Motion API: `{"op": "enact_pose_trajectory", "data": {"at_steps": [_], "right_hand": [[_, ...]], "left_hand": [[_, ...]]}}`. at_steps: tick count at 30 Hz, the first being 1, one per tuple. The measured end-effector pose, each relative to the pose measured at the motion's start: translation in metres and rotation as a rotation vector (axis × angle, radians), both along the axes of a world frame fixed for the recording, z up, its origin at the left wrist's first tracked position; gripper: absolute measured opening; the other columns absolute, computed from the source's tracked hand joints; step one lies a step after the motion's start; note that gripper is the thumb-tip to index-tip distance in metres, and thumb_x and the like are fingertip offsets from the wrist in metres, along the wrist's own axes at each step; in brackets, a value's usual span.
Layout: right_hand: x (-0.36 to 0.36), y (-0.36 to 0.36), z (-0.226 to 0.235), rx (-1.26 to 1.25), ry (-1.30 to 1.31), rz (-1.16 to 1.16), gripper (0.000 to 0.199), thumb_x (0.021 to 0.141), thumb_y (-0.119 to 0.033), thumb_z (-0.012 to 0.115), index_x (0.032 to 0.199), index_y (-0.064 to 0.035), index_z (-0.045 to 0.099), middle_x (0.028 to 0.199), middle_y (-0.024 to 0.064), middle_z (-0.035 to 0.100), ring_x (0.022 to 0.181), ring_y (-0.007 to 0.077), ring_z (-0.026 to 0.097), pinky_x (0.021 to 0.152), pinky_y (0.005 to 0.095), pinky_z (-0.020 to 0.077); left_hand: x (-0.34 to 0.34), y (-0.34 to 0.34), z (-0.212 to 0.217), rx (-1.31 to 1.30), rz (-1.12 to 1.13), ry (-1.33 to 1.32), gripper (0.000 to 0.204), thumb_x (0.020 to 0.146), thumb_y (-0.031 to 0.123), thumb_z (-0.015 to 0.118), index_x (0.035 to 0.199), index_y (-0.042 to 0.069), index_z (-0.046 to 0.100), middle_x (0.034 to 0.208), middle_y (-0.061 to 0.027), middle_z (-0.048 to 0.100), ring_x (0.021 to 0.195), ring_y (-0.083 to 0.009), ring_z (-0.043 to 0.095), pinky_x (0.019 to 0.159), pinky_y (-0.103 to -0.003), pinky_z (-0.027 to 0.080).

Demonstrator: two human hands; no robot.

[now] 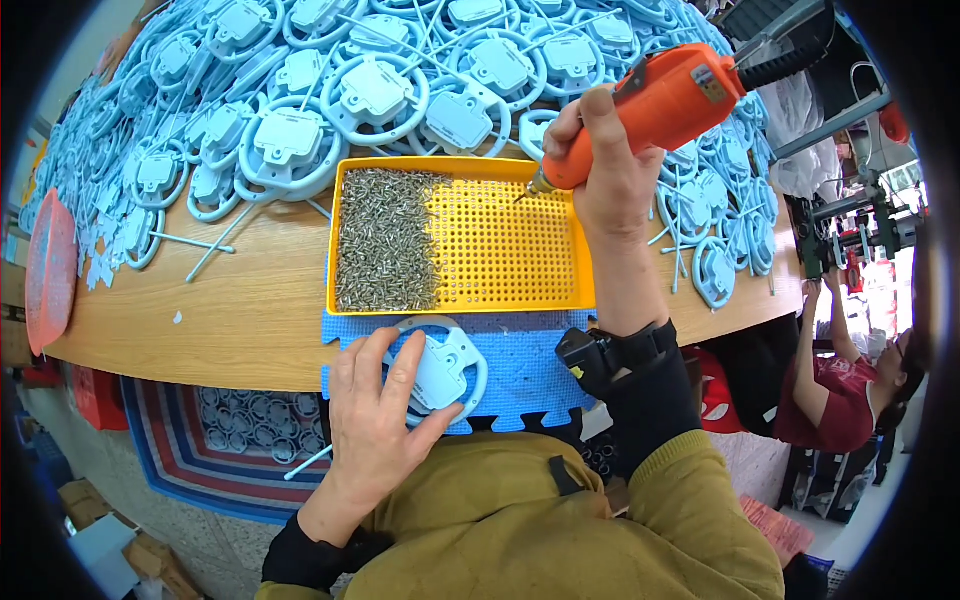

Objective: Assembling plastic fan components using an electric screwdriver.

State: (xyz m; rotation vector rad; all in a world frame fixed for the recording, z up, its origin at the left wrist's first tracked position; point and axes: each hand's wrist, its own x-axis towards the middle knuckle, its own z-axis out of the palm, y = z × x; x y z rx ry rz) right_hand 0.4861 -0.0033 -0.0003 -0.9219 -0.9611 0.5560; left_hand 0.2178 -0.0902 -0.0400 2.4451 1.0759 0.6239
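Observation:
My right hand (pixel 610 170) grips an orange electric screwdriver (pixel 660 105), its bit tip down over the top edge of a yellow perforated tray (pixel 500 255). A heap of small metal screws (pixel 385 240) fills the tray's left part. My left hand (pixel 375 420) presses flat on a light blue ring-shaped plastic part (pixel 450 375) with a white centre, which lies on a blue foam mat (pixel 525 365) at the table's near edge.
A large pile of the same blue ring parts (pixel 370 90) covers the back of the wooden table (pixel 250 300) and its right side (pixel 715 270). A red dish (pixel 50 270) sits at far left. Another person (pixel 840 390) sits at the right.

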Motion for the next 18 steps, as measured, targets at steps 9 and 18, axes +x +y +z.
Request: {"op": "enact_pose_trajectory", "data": {"at_steps": [9,18], "right_hand": [[-0.005,-0.017,0.024,0.102,-0.034,0.08,0.035,0.086,-0.037,0.071,0.09,-0.0051,0.057,0.074,0.0077,0.057,0.063,0.0171,0.053,0.059,0.0293,0.0444],[-0.086,-0.083,0.029,-0.008,0.073,0.437,0.024,0.081,-0.021,0.072,0.083,-0.0027,0.056,0.072,0.0036,0.057,0.056,0.0094,0.053,0.049,0.0233,0.0429]], "left_hand": [[0.0,0.003,-0.004,-0.049,0.049,-0.08,0.07,0.062,0.025,0.083,0.121,0.002,0.052,0.119,-0.0154,0.048,0.109,-0.0352,0.047,0.09,-0.045,0.038],[0.007,0.003,-0.002,0.022,0.066,-0.063,0.062,0.06,0.025,0.082,0.112,0.005,0.054,0.115,-0.0123,0.048,0.108,-0.0303,0.046,0.093,-0.043,0.032]]}}
